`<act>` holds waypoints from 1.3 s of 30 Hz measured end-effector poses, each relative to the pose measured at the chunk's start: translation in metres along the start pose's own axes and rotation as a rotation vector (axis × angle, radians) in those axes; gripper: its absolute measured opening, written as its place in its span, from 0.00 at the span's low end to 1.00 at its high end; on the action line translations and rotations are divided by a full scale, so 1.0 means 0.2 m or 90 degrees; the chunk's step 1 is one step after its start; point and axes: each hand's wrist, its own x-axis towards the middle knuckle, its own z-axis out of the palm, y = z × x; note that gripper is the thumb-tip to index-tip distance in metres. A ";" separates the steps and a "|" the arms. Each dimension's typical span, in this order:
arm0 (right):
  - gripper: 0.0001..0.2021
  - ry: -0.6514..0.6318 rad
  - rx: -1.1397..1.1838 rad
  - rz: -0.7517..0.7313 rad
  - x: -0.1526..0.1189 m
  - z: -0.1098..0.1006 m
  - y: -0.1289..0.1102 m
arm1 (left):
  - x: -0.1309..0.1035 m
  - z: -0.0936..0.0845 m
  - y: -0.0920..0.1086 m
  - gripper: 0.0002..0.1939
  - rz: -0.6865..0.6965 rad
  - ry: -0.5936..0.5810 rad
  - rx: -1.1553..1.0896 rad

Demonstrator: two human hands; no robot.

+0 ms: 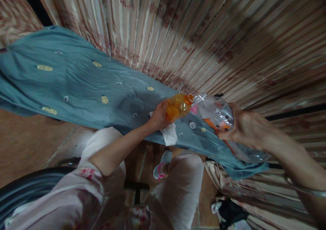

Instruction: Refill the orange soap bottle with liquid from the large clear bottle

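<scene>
My left hand [161, 116] is wrapped round an orange plastic bottle [179, 106], tilted with its mouth pointing right. My right hand [238, 126] grips a clear plastic bottle [216, 111] with an orange and pink label, its neck pointing left. The two bottle mouths meet or nearly meet; whether they touch is hard to tell. A crumpled white cloth or tissue [169, 135] lies beneath my left hand. Just below the bottles, a small round whitish cap [192, 125] rests on the blue cloth. Another clear bottle [251, 153] lies under my right forearm.
A blue cloth [84, 84] with yellow pineapple prints covers the long narrow surface. Behind it hangs a pleated patterned curtain [152, 30]. My knees are at the near edge, with a black round object [30, 186] at the lower left. Dark and white fabric [231, 211] lies at the lower right.
</scene>
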 end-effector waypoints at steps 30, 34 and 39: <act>0.42 -0.015 -0.007 0.017 0.00 -0.01 0.00 | 0.00 0.02 -0.02 0.47 0.009 0.011 -0.002; 0.41 -0.024 -0.005 0.017 0.00 -0.02 -0.01 | 0.00 0.02 -0.02 0.46 0.010 0.010 -0.002; 0.41 -0.022 -0.019 0.011 0.00 -0.02 -0.01 | 0.00 0.01 -0.01 0.45 0.016 0.007 -0.010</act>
